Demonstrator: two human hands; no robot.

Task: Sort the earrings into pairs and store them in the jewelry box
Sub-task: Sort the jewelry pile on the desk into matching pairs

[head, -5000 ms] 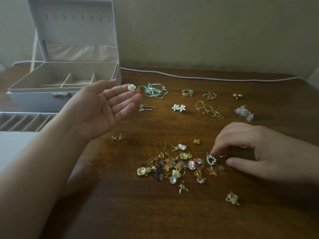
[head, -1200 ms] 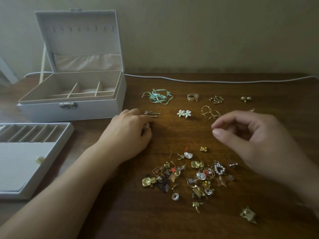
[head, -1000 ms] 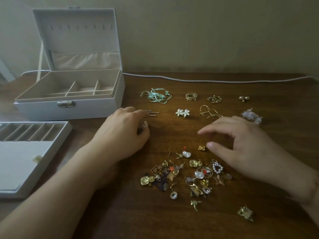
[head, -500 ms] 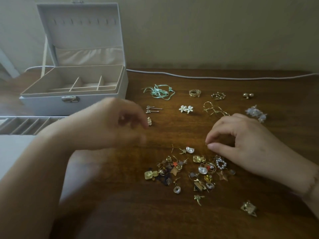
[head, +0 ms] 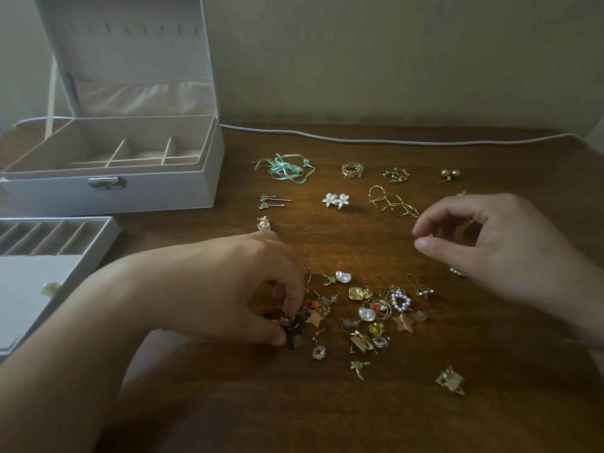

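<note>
A loose pile of mixed earrings (head: 366, 308) lies on the wooden table (head: 327, 413). My left hand (head: 228, 289) reaches into the pile's left edge, thumb and forefinger pinching a dark earring (head: 292, 330). Hovering above the table to the pile's right, my right hand (head: 490, 253) has its thumb and forefinger curled together on a tiny gold earring that is barely visible. Sorted pairs lie in rows behind: teal ribbon earrings (head: 285, 167), white flower earrings (head: 336, 200), gold twist hoops (head: 392, 204). The white jewelry box (head: 130, 192) stands open at the back left.
The box's removable tray (head: 49, 276) with slotted compartments sits at the left edge. A single pale rose earring (head: 263, 223) lies near the box. A gold square earring (head: 451, 380) lies apart at the front right. A white cable (head: 359, 138) runs along the wall.
My left hand left the rose earring by the box and dropped into the pile's left side. My right hand rose from the pile's top edge; the small gold earring there is gone from the table.
</note>
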